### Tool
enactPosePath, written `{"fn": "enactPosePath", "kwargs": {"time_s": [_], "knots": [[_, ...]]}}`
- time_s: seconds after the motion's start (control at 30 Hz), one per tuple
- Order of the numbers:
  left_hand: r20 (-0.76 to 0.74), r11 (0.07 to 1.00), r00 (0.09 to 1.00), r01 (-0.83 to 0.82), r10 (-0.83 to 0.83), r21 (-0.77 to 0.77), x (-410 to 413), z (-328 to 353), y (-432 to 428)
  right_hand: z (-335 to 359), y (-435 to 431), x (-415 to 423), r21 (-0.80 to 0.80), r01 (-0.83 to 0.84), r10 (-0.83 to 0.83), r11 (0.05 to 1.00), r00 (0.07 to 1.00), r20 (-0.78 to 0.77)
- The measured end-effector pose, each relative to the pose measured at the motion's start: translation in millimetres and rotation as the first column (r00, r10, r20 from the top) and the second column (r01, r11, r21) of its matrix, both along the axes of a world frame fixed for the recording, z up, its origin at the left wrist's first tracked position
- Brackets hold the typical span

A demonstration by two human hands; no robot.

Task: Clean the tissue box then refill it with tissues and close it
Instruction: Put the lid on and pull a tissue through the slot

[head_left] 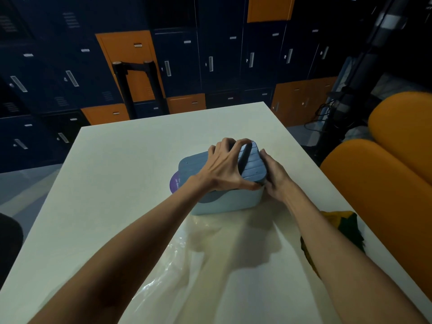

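Note:
A pale blue tissue box (230,202) stands on the white table (131,160), right of the middle. Its darker blue ribbed lid (252,163) sits on top, tilted, with its right end raised. My left hand (224,167) grips the lid from above, fingers curled over its far edge and thumb at its near edge. My right hand (275,174) holds the right end of the lid and box. A purple round label or pack (175,183) shows at the box's left side, mostly hidden behind it.
A sheet of clear plastic wrap (224,258) lies on the table in front of the box. A yellow and green cloth (343,228) lies at the table's right edge under my right forearm. Orange seats (383,183) stand to the right, lockers behind.

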State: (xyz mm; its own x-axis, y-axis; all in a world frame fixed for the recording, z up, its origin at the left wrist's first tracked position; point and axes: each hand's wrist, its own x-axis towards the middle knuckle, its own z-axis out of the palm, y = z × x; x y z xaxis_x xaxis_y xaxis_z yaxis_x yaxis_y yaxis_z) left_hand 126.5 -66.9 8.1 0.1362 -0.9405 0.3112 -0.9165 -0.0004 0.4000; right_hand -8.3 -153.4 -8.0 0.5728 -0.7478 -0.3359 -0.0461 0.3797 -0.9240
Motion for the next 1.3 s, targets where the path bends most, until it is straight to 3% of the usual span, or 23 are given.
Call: {"fn": "enactPosePath", "kwargs": {"time_s": [0.2, 0.37, 0.57, 0.67, 0.9, 1.0, 1.13, 1.3], "knots": [[0.044, 0.997, 0.999, 0.027, -0.03, 0.075, -6.9, -1.7, -1.1, -10.0, -4.4, -5.6, 0.004, -0.038, 0.038, 0.999, 0.998, 0.057], [0.234, 0.984, 0.965, 0.083, -0.118, 0.155, -7.2, -6.9, -4.5, -20.8, -4.4, -12.6, 0.012, -0.05, 0.049, 0.999, 0.997, 0.058], [0.331, 0.966, 0.933, 0.056, -0.141, 0.253, -12.5, -2.8, -5.5, -21.7, -2.9, -15.0, 0.008, -0.045, 0.045, 0.999, 0.999, 0.027], [0.277, 0.968, 0.949, 0.084, -0.149, 0.236, -13.6, -1.6, -4.1, -18.5, -3.3, -17.2, 0.003, -0.039, 0.039, 0.999, 0.999, 0.026], [-0.071, 0.996, 0.994, 0.088, -0.086, 0.027, -3.2, 20.3, 14.5, -2.9, 3.1, -11.8, -0.075, -0.048, 0.046, 0.996, 0.999, -0.025], [-0.179, 0.995, 0.983, 0.06, -0.044, 0.085, 8.2, 34.4, 15.7, -1.7, 6.4, -13.6, -0.055, -0.037, 0.037, 0.998, 0.999, -0.005], [-0.087, 0.953, 0.993, 0.106, -0.084, 0.283, 14.3, 28.9, 14.5, -1.7, 12.4, -14.7, -0.032, -0.01, 0.011, 0.999, 1.0, 0.012], [0.022, 0.95, 0.988, 0.139, -0.151, 0.278, -1.8, 9.3, 5.1, -6.5, 19.6, -15.0, 0.084, -0.013, -0.001, 0.996, 0.986, 0.165]]}}
